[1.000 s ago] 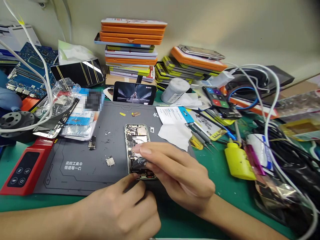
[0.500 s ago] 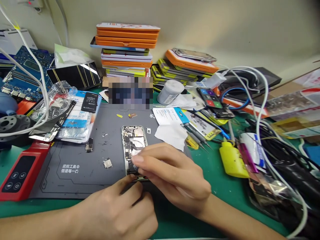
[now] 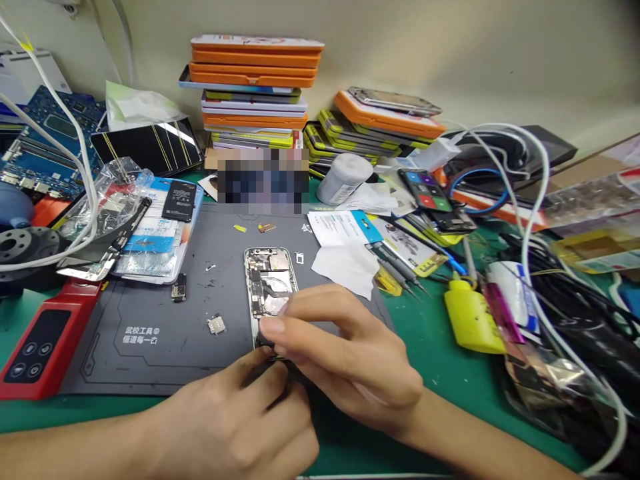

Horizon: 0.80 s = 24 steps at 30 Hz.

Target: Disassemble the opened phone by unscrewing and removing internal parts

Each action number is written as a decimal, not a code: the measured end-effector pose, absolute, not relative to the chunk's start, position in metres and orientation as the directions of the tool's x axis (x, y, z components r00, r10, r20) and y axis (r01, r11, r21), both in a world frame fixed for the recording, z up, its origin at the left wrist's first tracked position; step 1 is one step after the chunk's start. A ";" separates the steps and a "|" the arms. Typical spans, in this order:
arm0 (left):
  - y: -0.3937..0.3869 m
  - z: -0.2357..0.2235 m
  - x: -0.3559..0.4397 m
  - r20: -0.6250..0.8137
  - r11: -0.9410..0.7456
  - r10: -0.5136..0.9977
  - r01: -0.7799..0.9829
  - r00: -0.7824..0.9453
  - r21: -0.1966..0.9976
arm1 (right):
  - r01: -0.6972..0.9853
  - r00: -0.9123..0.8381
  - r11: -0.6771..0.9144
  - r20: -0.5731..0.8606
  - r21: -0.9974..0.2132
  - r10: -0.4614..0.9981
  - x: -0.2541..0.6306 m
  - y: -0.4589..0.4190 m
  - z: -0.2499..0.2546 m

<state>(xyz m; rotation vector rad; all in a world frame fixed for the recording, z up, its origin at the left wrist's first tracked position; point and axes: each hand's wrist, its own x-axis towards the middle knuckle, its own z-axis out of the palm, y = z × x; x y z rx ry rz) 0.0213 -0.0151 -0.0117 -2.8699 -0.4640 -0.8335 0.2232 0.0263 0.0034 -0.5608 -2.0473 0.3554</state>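
An opened phone (image 3: pixel 274 280) lies on the grey work mat (image 3: pixel 190 357), its circuit board and inner parts exposed. My left hand (image 3: pixel 240 420) is closed at the phone's lower end, its index finger pressed on the bottom edge. Over the lower half of the phone, the thumb and fingers of my right hand (image 3: pixel 345 353) are pinched together; what they hold, if anything, is hidden. Left of the phone lie a small metal plate (image 3: pixel 217 325), a tiny bracket (image 3: pixel 211 267) and a dark small module (image 3: pixel 179 288). A SIM tray (image 3: pixel 299 258) sits just right of it.
A red device with buttons (image 3: pixel 40 347) stands at the left. Packaged sheets with a battery (image 3: pixel 180 201) lie behind it. Orange cases (image 3: pixel 255 57) are stacked at the back. To the right are white paper (image 3: pixel 345 267), screwdrivers (image 3: pixel 400 263), a yellow bottle (image 3: pixel 473 317) and cables (image 3: pixel 535 267).
My right fingertips have shifted slightly down and left over the phone, uncovering more of its silvery middle. My left hand stays at the bottom edge. The view has shifted a little.
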 end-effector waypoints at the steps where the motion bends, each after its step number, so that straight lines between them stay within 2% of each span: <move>1: -0.015 -0.012 0.021 0.535 -0.947 0.257 0.320 0.805 -0.026 | 0.238 -0.444 0.856 0.733 -0.458 0.516 0.223 0.027 0.003; 11: -0.015 -0.012 0.021 0.518 -0.951 0.252 0.309 0.817 -0.026 | 0.193 -0.448 0.854 0.731 -0.483 0.515 0.221 0.029 0.004; 15: -0.014 -0.011 0.021 0.519 -0.952 0.241 0.303 0.820 -0.037 | 0.252 -0.432 0.847 0.728 -0.468 0.532 0.221 0.028 0.004; 19: -0.014 -0.011 0.021 0.515 -0.954 0.240 0.298 0.823 -0.031 | 0.213 -0.461 0.854 0.722 -0.475 0.516 0.222 0.028 0.003; 24: -0.013 -0.011 0.020 0.498 -0.958 0.223 0.284 0.838 -0.049 | 0.248 -0.456 0.840 0.707 -0.483 0.541 0.223 0.029 0.002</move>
